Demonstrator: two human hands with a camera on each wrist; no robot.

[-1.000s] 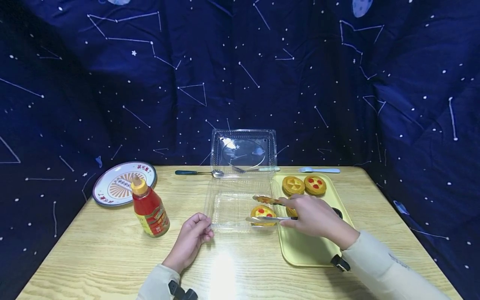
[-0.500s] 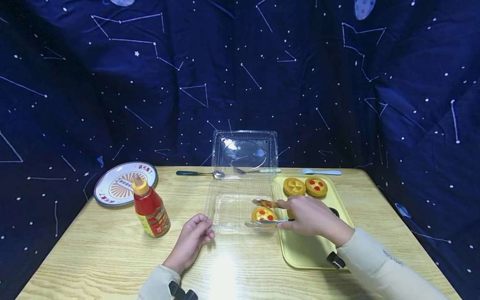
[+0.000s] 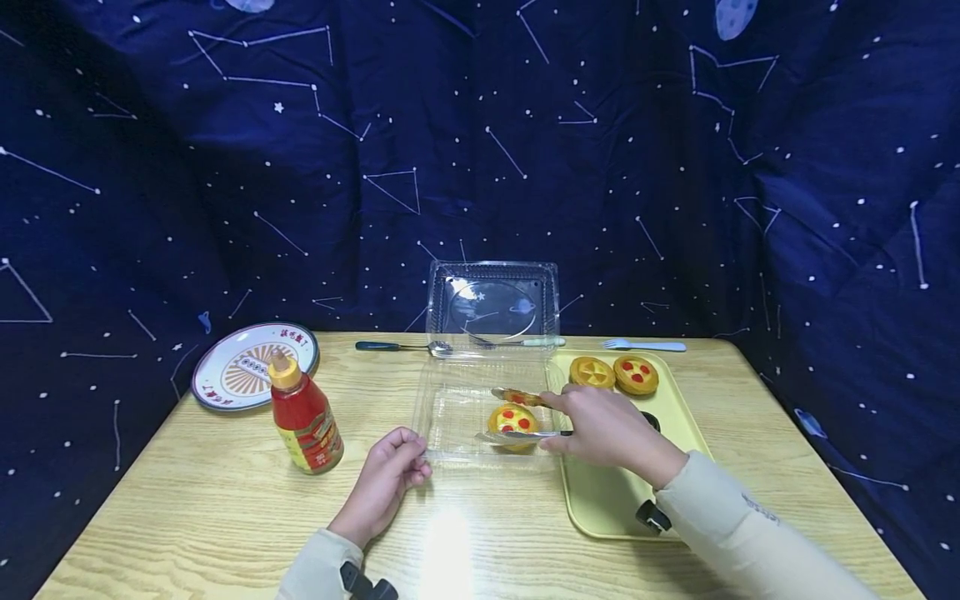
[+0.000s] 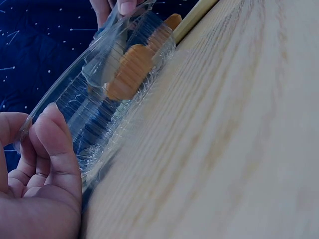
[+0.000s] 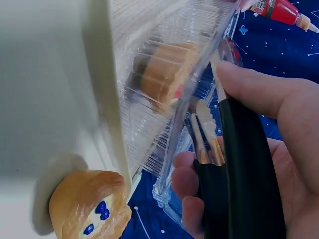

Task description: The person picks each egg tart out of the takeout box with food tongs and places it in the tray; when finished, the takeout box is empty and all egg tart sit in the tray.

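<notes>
My left hand (image 3: 386, 479) pinches the front left corner of a clear plastic clamshell box (image 3: 450, 417), its lid standing up at the back. In the left wrist view, thumb and fingertips meet at the box's rim. My right hand (image 3: 611, 429) grips tongs (image 5: 249, 159) by their black handles. The metal arms reach over the box's right side, one on each side of a round tart (image 3: 513, 419) with red pieces on a yellow filling. That tart is inside the box, right of its middle. Through the clear wall, the right wrist view shows its golden crust.
A yellow tray (image 3: 607, 508) right of the box holds more tarts (image 3: 636, 375), including a blue-dotted tart (image 5: 89, 206) that my right hand hides from above. A red sauce bottle (image 3: 307, 425) and a plate (image 3: 225, 383) stand left. Forks (image 3: 645, 345) lie along the back edge.
My right hand and the tongs have moved left, and the red-topped tart has shifted left with them inside the box. My left hand keeps its hold on the corner.
</notes>
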